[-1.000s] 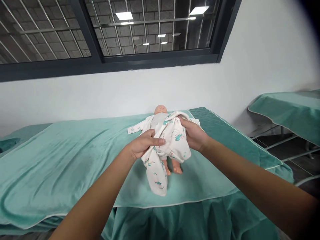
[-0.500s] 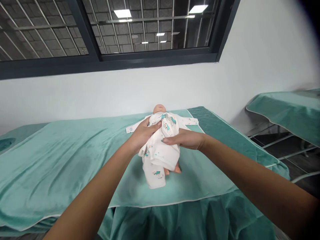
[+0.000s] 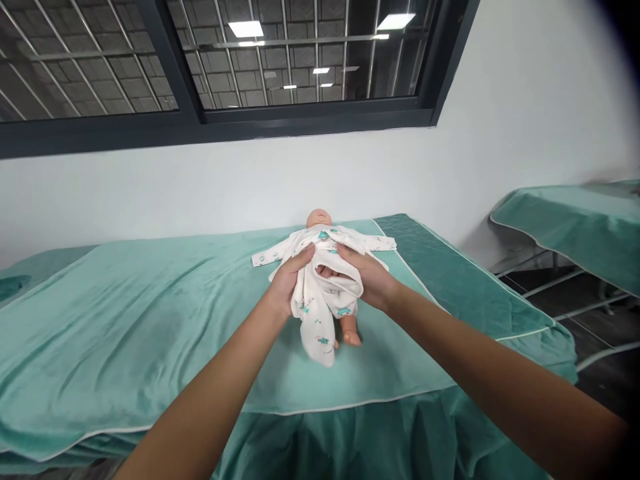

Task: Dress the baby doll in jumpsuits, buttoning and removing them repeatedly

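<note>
I have one feed, worn on the person's head, looking forward and down from the near side of the bed, left hand and right hand close at mid-frame, facing the wall and window.

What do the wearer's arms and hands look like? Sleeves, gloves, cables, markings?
Human, all bare. Left forearm and right forearm: slim, tapering to the wrist; no sleeve, watch, bracelet or cable in view. Left grip and right grip: plain, ungloved hands. No ring or marking shows, but most fingers are hidden.
</note>
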Tool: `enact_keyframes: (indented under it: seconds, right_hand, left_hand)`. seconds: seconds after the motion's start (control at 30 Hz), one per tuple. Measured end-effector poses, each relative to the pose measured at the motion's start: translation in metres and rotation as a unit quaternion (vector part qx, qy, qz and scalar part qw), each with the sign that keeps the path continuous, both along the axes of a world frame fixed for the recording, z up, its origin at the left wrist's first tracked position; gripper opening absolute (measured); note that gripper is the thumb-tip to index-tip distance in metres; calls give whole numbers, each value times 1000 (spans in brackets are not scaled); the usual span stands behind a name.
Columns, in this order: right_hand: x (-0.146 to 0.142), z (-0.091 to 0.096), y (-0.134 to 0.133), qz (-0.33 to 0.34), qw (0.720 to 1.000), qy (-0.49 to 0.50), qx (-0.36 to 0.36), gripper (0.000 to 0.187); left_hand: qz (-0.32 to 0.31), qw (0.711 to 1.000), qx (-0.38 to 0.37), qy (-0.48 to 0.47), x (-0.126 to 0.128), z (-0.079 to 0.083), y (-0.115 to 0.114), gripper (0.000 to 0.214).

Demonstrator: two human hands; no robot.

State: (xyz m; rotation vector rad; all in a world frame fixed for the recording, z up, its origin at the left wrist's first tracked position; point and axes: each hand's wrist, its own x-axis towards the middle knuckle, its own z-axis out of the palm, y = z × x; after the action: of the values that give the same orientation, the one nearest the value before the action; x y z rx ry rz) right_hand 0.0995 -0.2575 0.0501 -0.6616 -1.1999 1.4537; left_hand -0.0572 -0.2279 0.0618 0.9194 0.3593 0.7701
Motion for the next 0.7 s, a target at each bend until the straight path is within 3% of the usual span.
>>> enact_keyframes:
  seconds: [0.1, 0.2, 0.27, 0.43, 0.57, 0.7]
  right_hand:
    - [10, -9, -4, 52, 999, -6, -4, 39]
    - [31, -17, -2, 87, 996, 2, -34, 53]
    - [44, -19, 2, 103, 992, -2, -70, 62]
    - [42, -5, 7, 98, 989, -69, -83, 64]
    - [25, 3, -2, 108, 985, -121, -56, 47]
    - [20, -19, -19, 16, 990, -82, -117, 40]
  left_hand:
    - [-33, 998, 41, 30, -2, 4, -1, 49]
    - [8, 992, 83, 91, -9, 11, -1, 27]
    - [34, 984, 99, 144, -12, 18, -3, 32]
    - [30, 954, 156, 253, -12, 27, -5, 39]
    - [51, 953, 143, 261, -5, 18, -3, 36]
    - [48, 945, 87, 312, 2, -3, -3, 33]
